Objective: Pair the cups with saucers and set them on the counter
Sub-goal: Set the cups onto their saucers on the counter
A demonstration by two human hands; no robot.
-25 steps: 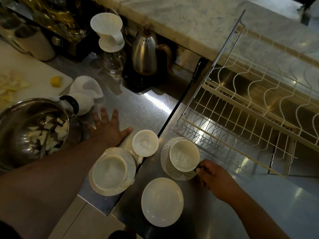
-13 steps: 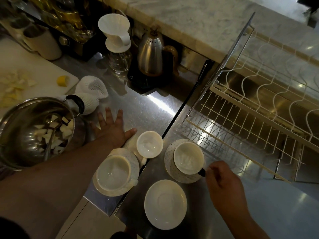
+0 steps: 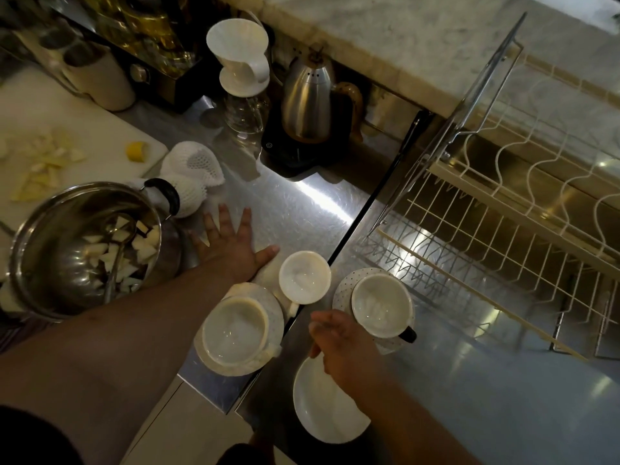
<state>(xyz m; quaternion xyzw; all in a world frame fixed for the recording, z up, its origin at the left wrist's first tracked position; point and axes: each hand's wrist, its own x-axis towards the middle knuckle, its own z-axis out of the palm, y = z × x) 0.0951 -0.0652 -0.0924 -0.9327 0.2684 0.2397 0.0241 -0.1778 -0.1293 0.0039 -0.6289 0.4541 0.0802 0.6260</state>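
A white cup (image 3: 235, 330) sits on a marbled saucer (image 3: 273, 313) at the steel counter's front edge. A small white cup (image 3: 303, 276) stands alone just behind it, with no saucer under it. To the right, a cup with a dark handle (image 3: 380, 305) rests on a dotted saucer (image 3: 342, 290). An empty white saucer (image 3: 322, 407) lies nearest me. My left hand (image 3: 231, 246) lies flat and spread on the counter, left of the small cup. My right hand (image 3: 342, 344) hovers over the empty saucer's far rim, fingers loosely curled, holding nothing.
A steel pot (image 3: 84, 246) with cut pieces and a ladle stands at the left. Behind are foam fruit nets (image 3: 191, 169), a cutting board (image 3: 60, 142), a dripper on a glass carafe (image 3: 241, 62) and a steel kettle (image 3: 308, 102). A wire dish rack (image 3: 486, 236) fills the right.
My right hand has let go of the dark handle and moved left, over the empty saucer and toward the small cup. My left hand has stayed flat on the counter.
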